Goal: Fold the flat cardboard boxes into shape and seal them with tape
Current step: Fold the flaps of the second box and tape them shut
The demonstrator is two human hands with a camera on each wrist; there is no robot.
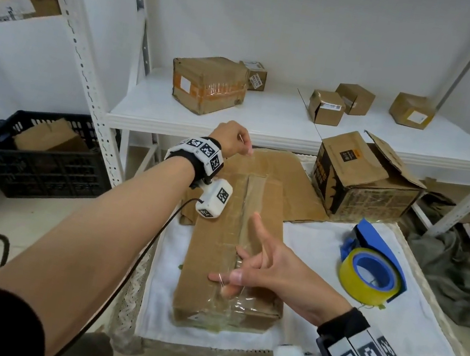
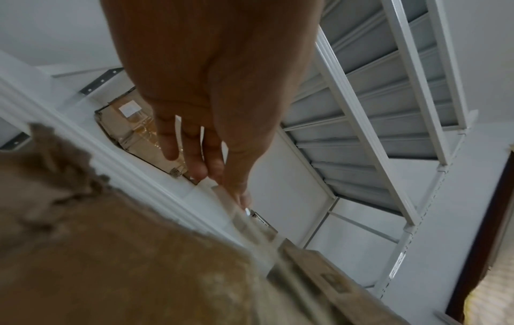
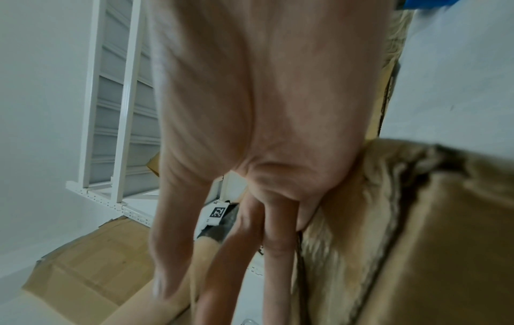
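Observation:
A brown cardboard box [image 1: 212, 267] lies closed on the white cloth [image 1: 316, 300], with clear tape along its middle seam. My left hand [image 1: 235, 142] is over the box's far end and pinches one end of a clear tape strip [image 2: 250, 224]. Over the near end, my right hand [image 1: 229, 279] pinches the strip's other end between thumb and forefinger, its other fingers spread. The strip runs lengthwise just above the seam. In the right wrist view the box [image 3: 431, 252] is blurred. A blue tape dispenser [image 1: 370, 272] with a yellowish roll sits on the cloth to the right.
An open box with black print [image 1: 361, 180] stands at the back right on flat cardboard [image 1: 292, 181]. Several small boxes sit on the white shelf [image 1: 268, 121] behind. A black crate [image 1: 44, 155] with cardboard is on the floor at the left. Crumpled cloth lies to the right.

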